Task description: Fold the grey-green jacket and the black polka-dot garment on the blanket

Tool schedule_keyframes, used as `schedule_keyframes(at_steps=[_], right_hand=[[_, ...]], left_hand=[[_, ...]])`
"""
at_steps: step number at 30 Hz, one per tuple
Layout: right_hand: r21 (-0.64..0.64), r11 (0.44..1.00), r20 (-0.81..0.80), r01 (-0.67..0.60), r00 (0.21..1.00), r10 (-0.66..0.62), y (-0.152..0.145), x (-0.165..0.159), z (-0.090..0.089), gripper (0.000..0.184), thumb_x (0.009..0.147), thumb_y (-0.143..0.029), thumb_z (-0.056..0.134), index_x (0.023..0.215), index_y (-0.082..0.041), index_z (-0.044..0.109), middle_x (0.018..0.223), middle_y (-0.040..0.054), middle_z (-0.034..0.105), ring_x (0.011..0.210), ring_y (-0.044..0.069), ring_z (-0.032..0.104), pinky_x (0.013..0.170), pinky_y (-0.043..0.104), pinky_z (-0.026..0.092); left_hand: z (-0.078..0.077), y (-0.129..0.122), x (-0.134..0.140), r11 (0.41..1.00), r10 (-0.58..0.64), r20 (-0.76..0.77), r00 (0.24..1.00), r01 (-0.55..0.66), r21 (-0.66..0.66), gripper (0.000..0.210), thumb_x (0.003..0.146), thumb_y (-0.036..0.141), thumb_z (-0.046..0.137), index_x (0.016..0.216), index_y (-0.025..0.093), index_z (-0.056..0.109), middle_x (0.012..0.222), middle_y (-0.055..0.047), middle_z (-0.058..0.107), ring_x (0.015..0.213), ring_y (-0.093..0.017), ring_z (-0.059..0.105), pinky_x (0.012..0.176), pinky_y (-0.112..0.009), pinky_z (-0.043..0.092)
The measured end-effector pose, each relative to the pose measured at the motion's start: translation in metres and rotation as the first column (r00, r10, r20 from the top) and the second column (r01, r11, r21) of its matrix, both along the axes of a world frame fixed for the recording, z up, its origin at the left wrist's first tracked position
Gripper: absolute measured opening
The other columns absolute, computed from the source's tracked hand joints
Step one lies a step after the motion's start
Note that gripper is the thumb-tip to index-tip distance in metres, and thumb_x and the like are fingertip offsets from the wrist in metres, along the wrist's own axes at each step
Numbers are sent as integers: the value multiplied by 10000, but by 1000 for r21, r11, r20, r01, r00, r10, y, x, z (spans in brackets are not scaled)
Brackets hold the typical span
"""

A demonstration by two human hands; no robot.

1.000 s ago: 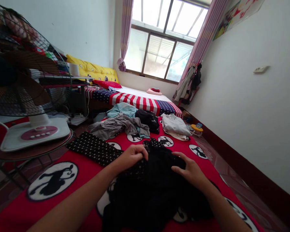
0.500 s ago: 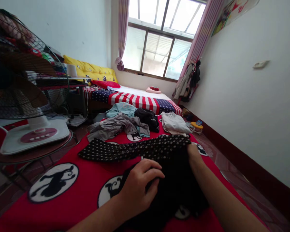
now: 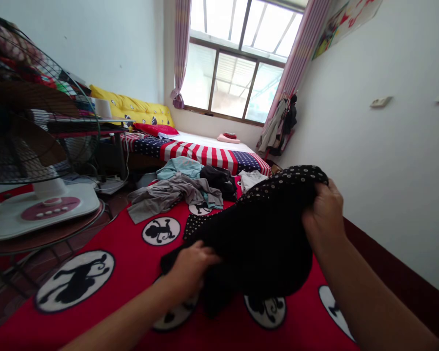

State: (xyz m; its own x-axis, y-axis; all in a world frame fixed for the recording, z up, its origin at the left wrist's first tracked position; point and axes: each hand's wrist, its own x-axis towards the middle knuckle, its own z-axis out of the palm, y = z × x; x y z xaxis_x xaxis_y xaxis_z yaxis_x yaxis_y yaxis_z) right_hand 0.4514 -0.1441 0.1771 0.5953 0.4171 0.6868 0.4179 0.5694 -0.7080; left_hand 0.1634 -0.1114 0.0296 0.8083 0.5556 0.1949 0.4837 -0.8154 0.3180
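A black garment with white-dotted parts (image 3: 256, 239) is stretched between my hands above the red bed cover (image 3: 124, 287). My right hand (image 3: 325, 214) is closed on its upper right end and holds it up off the bed. Lower and to the left, my left hand (image 3: 193, 268), a little blurred, is closed on the black cloth near the cover. One dotted part (image 3: 197, 225) hangs toward the far left of the garment. Beyond it lie a crumpled grey garment (image 3: 168, 192), a light blue one (image 3: 179, 166) and a dark one (image 3: 219, 180). A pale folded garment (image 3: 250, 179) is partly hidden.
On the left, an electric fan (image 3: 46, 202) stands on a round stool (image 3: 76, 222). A second bed with a striped, starred cover (image 3: 201, 152) is under the window (image 3: 237, 73). Clothes (image 3: 278, 126) hang by the right wall.
My right hand has lifted the garment's dotted end up and to the right. My left hand has moved left and down and now grips the black cloth. The view has turned slightly right.
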Motion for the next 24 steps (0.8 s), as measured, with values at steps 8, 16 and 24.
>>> schedule_keyframes(at_steps=[8,16,24], right_hand=[[-294,922,92,251,968,-234,-44,35,-44,351,658,-357,707,981,-221,694,851,19,686,758,196,629,707,337,508],[-750,307,650,586,738,179,-56,58,-118,391,669,-333,668,1049,-244,692,816,63,704,786,299,652,645,368,445],[-653,529,739,541,609,289,-11,-9,-134,643,753,-356,656,1364,-259,482,1278,116,553,924,274,640,726,340,448]], left_hand=[[113,109,-112,866,243,401,883,-384,320,403,574,97,478,860,236,725,996,6,711,1025,-252,565,993,-408,386],[10,94,-81,951,301,248,921,-309,-8,520,615,47,416,967,241,745,1175,-39,660,1100,-224,598,1000,-362,437],[-36,35,-23,994,85,204,975,-69,-85,393,842,263,553,1228,257,623,1373,-84,540,1275,-271,482,1110,-466,339]])
